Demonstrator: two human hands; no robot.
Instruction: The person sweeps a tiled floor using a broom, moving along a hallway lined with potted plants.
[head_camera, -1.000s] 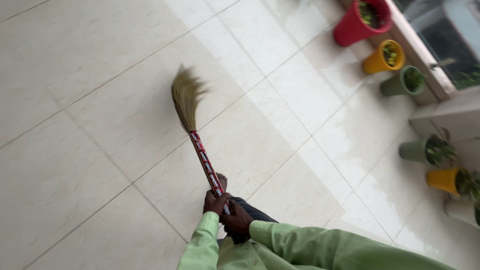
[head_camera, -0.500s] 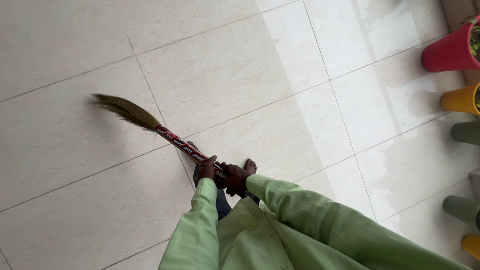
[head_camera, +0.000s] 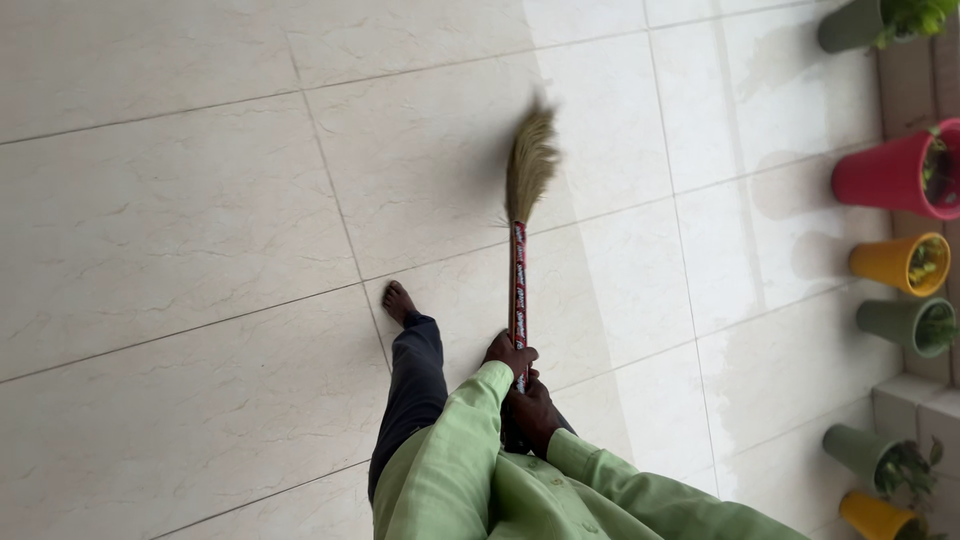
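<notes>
A grass broom (head_camera: 521, 235) with a red patterned handle points away from me over the pale tiled floor (head_camera: 200, 220). Its brown bristle head is blurred above the handle. My left hand (head_camera: 509, 355) grips the handle higher up, and my right hand (head_camera: 532, 412) grips the handle's end just below it. Both arms wear light green sleeves. My bare left foot (head_camera: 398, 301) stands forward on a tile, below a dark trouser leg.
Plant pots line the right edge by a low wall: a green one (head_camera: 850, 25) at the top, then red (head_camera: 888, 172), yellow (head_camera: 900, 262) and green (head_camera: 900, 322). Lower right stand another green pot (head_camera: 862, 450) and a yellow one (head_camera: 878, 517).
The broom has swung from pointing far left to pointing straight ahead, its bristles moving right. My left foot has stepped forward, and the view has shifted so that more pots show.
</notes>
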